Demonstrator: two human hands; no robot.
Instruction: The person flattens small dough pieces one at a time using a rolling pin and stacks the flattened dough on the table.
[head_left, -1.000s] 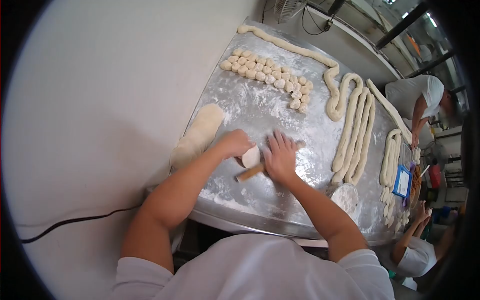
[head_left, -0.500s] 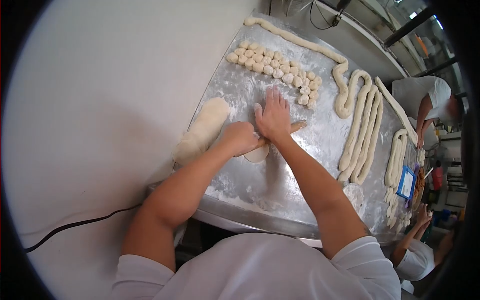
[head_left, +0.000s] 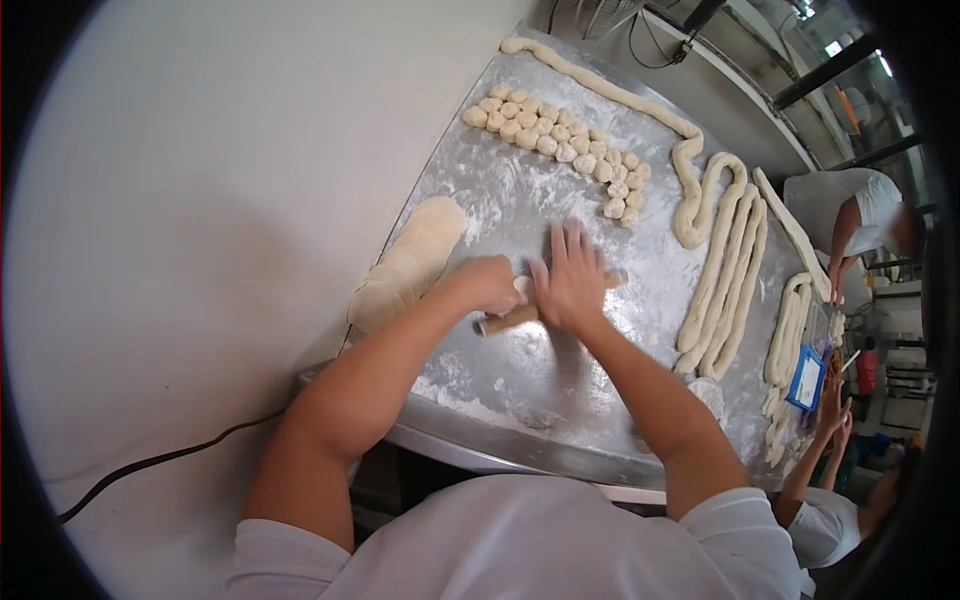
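Observation:
My right hand (head_left: 572, 280) lies flat with fingers stretched out, its palm on a thin wooden rolling pin (head_left: 512, 320). Close beside it, my left hand (head_left: 490, 285) is closed at the edge of a small dough round (head_left: 523, 286). Most of that round is hidden by the hands and pin. Left of my left hand lies a long pale mound of what look like overlapping flat dough rounds (head_left: 410, 262). Beyond my hands, several small dough balls (head_left: 565, 137) sit in a cluster.
Floured metal table (head_left: 490, 375) meets a wall at left. Long dough ropes (head_left: 725, 270) lie folded at right, and another rope (head_left: 610, 85) runs along the back. A blue-framed container (head_left: 806, 378) stands near the right edge. Two other people work along the right side.
The rolling pin and my right hand have come nearer to me. The dough round showed on the near side of the pin and now shows on its far side. My left hand remains closed.

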